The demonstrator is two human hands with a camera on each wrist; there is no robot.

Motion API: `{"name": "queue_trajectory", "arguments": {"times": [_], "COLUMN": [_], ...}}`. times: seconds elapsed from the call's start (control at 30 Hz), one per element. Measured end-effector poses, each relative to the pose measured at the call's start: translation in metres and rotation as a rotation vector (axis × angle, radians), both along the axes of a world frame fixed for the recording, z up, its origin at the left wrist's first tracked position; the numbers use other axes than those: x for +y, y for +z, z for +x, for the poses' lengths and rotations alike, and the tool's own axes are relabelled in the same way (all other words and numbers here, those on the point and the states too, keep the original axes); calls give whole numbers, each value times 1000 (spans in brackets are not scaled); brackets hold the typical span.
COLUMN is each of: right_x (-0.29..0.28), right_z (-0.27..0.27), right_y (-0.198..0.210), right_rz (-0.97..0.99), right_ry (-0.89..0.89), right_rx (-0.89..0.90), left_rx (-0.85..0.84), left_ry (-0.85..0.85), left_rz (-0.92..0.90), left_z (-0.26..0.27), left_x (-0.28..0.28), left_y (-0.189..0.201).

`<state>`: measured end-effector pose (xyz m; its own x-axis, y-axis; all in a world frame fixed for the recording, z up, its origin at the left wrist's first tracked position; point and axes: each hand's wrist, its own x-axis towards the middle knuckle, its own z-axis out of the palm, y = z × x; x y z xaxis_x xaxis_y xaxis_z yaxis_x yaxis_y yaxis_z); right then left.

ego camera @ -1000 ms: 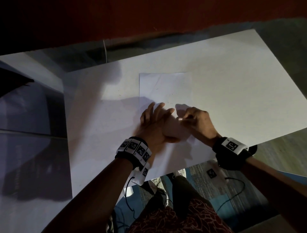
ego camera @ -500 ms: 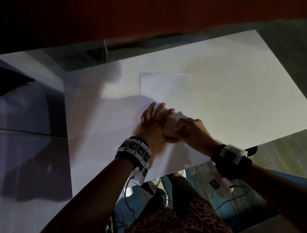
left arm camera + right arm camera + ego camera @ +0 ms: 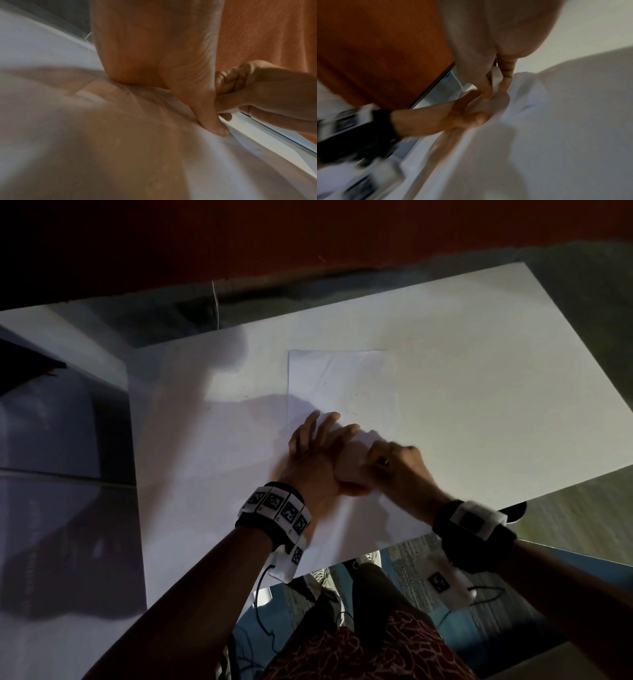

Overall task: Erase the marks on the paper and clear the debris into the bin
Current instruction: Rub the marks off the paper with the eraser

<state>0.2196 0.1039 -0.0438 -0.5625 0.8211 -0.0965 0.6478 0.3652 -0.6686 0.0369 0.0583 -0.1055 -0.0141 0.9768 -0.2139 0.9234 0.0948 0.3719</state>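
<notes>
At the far left of the head view there is a dark, shiny floor (image 3: pixel 51 508) with shadows on it. Next comes a big white board, the surface (image 3: pixel 479 371), which fills the middle of the frame.

A smaller sheet of paper (image 3: pixel 342 378) lies flat on the surface, a bit left of the middle. Tiny dark crumbs (image 3: pixel 354 414) sit on the paper, just above the hands.

The left hand (image 3: pixel 318 453) lies flat on the lower part of the paper. Its fingers (image 3: pixel 329 422) are straight and spread apart, and they press the paper down. In the left wrist view the thumb (image 3: pixel 211 119) pushes into the paper and small dark specks lie beside it. A black band with black and white squares (image 3: pixel 277 511) wraps the left wrist.

Just to the right, the right hand (image 3: pixel 397 463) touches the left hand near its thumb. Its fingers are curled tight. In the right wrist view they pinch a small white thing, the eraser (image 3: pixel 496 77), between thumb and finger, and its tip is down at the paper. The right hand looks a little blurry. It also wears a black band (image 3: pixel 476 525).

At the bottom middle are the person's legs in dark red patterned cloth (image 3: pixel 359 648) above a blue rug (image 3: pixel 445 577). Along the top runs a dark red wall (image 3: pixel 308 234).
</notes>
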Motion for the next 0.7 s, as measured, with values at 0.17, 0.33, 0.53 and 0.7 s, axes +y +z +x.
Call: {"name": "queue_trajectory", "arguments": {"times": [0.17,0.33,0.53,0.7], "right_x": [21,-5,5,24], "right_z": [10,5,7,16], "right_y": [3,1,0,1], "right_rz": [1,21,-3,-14], "right_ry": [-106,61,-3,-78], "right_rx": [39,-19,9,44], "left_rx": [-38,7,-39,-63], "left_ry": [-10,-8,9,-2], "left_rz": [-10,-2,-32,-36], "left_z": [-1,1,0,-2], "left_x": [1,0,2,2], "left_y": [7,4,6,10]}}
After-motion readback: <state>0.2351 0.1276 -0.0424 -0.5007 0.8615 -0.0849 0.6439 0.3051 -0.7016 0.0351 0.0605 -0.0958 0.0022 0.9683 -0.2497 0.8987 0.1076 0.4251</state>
